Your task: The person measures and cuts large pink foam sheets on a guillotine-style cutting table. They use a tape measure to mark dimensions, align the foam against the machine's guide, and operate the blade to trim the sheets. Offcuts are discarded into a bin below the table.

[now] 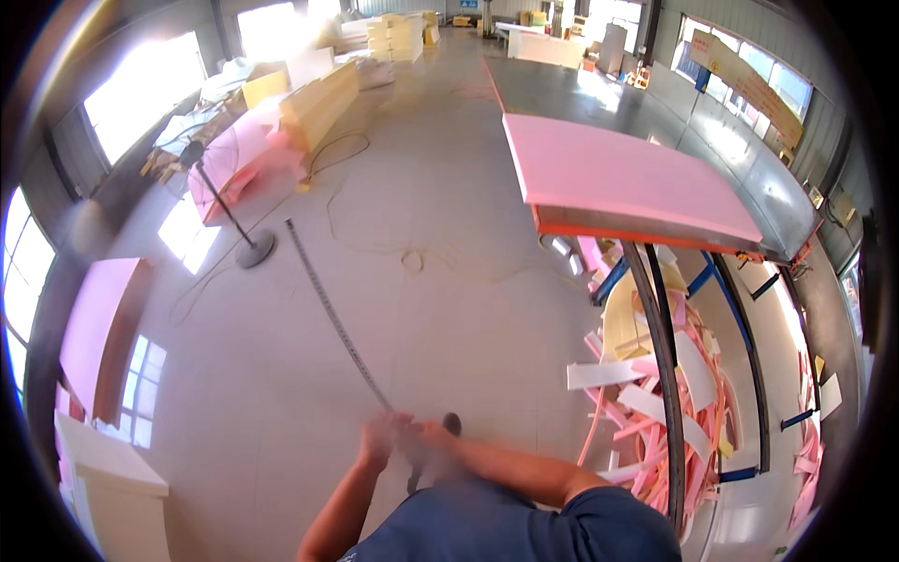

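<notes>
A measuring strip (334,314) extends ahead of the person (506,525), between a fan (224,202) at left and, at right, a tabletop (562,84) bearing a board (627,173), with offcuts (670,412) heaped on the floor (487,328) below

Lighting: bright, chiefly daylight. Left windows (145,96) and far windows (279,28) blow out to white, haze bleeding over their frames; right windows (796,91) retain a bluish tint. Glossy floor (468,328) mirrors the panes as white patches at left. Glare spots the dark metal surface (552,84) at upper right. Flare streak along upper-left rim. Fisheye distortion bows straight edges; corners fall to black. Left hand (377,442) and right hand (434,438) are smeared, fingers indistinct. Markings on the long thin strip (337,326) are too small to read.
</notes>
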The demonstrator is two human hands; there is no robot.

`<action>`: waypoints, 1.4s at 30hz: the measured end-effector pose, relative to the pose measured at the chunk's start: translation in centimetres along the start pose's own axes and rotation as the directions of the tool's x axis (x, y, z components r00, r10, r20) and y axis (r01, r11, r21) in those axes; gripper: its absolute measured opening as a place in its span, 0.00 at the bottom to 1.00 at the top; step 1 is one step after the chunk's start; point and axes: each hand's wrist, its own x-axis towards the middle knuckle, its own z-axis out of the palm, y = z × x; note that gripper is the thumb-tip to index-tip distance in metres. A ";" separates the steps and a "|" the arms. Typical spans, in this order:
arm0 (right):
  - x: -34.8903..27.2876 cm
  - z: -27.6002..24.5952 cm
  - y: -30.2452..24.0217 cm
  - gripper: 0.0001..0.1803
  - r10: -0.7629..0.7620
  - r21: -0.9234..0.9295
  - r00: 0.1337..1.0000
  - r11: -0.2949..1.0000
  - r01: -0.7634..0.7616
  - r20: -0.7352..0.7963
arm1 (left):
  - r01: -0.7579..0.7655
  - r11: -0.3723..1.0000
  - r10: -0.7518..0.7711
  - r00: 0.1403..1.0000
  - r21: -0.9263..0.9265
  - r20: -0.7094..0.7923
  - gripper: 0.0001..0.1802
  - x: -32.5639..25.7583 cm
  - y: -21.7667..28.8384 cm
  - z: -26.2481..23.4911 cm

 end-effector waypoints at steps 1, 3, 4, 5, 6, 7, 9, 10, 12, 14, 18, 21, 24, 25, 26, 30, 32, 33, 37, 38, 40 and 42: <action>3.1 -1.6 0.2 0.16 -0.034 -0.064 0.999 0.997 0.032 -0.020 | 0.003 0.998 -0.003 1.000 0.056 -0.001 0.18 3.1 -0.2 -0.7; 7.3 -3.7 -2.2 0.17 0.023 -0.052 0.997 0.998 -0.028 -0.077 | 0.021 0.998 -0.020 1.000 -0.056 0.015 0.19 8.5 0.7 -1.3; 8.8 -3.6 -5.6 0.17 0.112 0.038 0.989 0.993 -0.109 -0.094 | 0.029 0.992 -0.030 1.000 -0.122 -0.006 0.19 10.9 1.5 -1.6; 10.7 -4.4 -9.7 0.16 0.074 0.069 0.993 0.995 -0.068 -0.088 | 0.032 0.982 -0.038 0.999 -0.187 -0.028 0.20 13.5 2.3 -1.7; 10.9 -5.3 -12.9 0.16 0.087 0.138 0.990 0.988 -0.071 -0.113 | 0.054 0.998 -0.054 0.998 0.036 -0.018 0.23 15.0 5.3 0.0; 12.2 -6.5 -15.9 0.15 0.063 0.170 0.988 0.985 -0.039 -0.139 | 0.064 0.998 -0.064 0.997 0.006 0.038 0.23 17.5 5.8 -0.1; 17.3 -8.3 -16.2 0.13 0.014 0.234 0.971 0.971 0.043 -0.238 | 0.086 0.995 -0.078 0.987 -0.050 0.139 0.22 23.0 6.3 -1.0; 18.9 -9.7 -18.2 0.13 -0.007 0.187 0.956 0.980 0.064 -0.292 | 0.130 0.992 -0.128 0.976 -0.002 0.178 0.18 25.2 7.7 -0.7; 23.2 -12.3 -20.5 0.11 -0.060 0.167 0.909 0.976 0.140 -0.412 | 0.188 0.980 -0.176 0.971 -0.067 0.159 0.15 29.8 11.9 1.3; 26.1 -15.2 -21.9 0.11 -0.033 0.259 0.877 0.949 0.178 -0.480 | 0.205 0.976 -0.187 0.964 -0.077 0.188 0.15 35.3 12.7 2.1; 31.2 -23.1 -22.5 0.11 0.058 0.447 0.789 0.848 0.284 -0.611 | 0.242 0.936 -0.308 0.914 0.254 0.264 0.17 44.9 13.7 4.0; 34.1 -29.0 -25.7 0.11 0.140 0.443 0.617 0.815 0.372 -0.775 | 0.275 0.740 -0.465 0.869 0.614 0.172 0.13 52.0 12.8 0.7; 32.8 -35.5 -30.8 0.10 0.193 0.396 0.455 0.822 0.409 -0.870 | 0.363 0.800 -0.531 0.800 0.478 0.281 0.12 57.1 11.3 -2.2; 31.9 -38.1 -30.1 0.10 0.190 0.392 0.414 0.783 0.483 -0.890 | 0.345 0.785 -0.555 0.760 0.514 0.338 0.12 58.3 12.4 -1.5; 31.0 -41.0 -29.6 0.10 0.189 0.383 0.377 0.742 0.550 -0.907 | 0.307 0.742 -0.583 0.734 0.596 0.348 0.12 60.1 13.3 0.1; 28.3 -50.9 -29.9 0.10 0.212 0.310 0.227 0.629 0.713 -0.951 | 0.140 0.569 -0.652 0.677 0.810 0.341 0.12 66.5 17.6 1.6; 24.9 -59.2 -28.5 0.10 0.165 0.188 0.101 0.698 0.691 -0.981 | 0.094 0.377 -0.692 0.690 0.922 0.212 0.12 68.8 21.1 3.5; 22.6 -64.3 -27.0 0.10 0.153 0.149 0.066 0.632 0.761 -0.986 | 0.083 0.440 -0.691 0.667 0.894 0.279 0.12 71.5 19.6 1.9; 16.5 -77.1 -27.9 0.10 0.268 0.156 0.015 0.514 0.844 -0.963 | -0.085 0.383 -0.704 0.617 0.920 0.351 0.20 76.6 18.3 3.1; 15.3 -79.5 -28.0 0.11 0.246 0.128 0.004 0.494 0.860 -0.969 | 0.130 0.442 -0.756 0.587 0.888 0.290 0.20 76.8 17.8 6.8; 14.1 -83.1 -26.2 0.12 0.234 0.098 -0.010 0.445 0.890 -0.972 | 0.156 0.465 -0.743 0.604 0.871 0.289 0.15 76.6 17.1 14.5; 15.4 -84.4 -27.0 0.12 0.298 0.200 0.045 0.513 0.835 -0.953 | 0.202 0.499 -0.732 0.618 0.843 0.285 0.12 76.8 15.7 20.9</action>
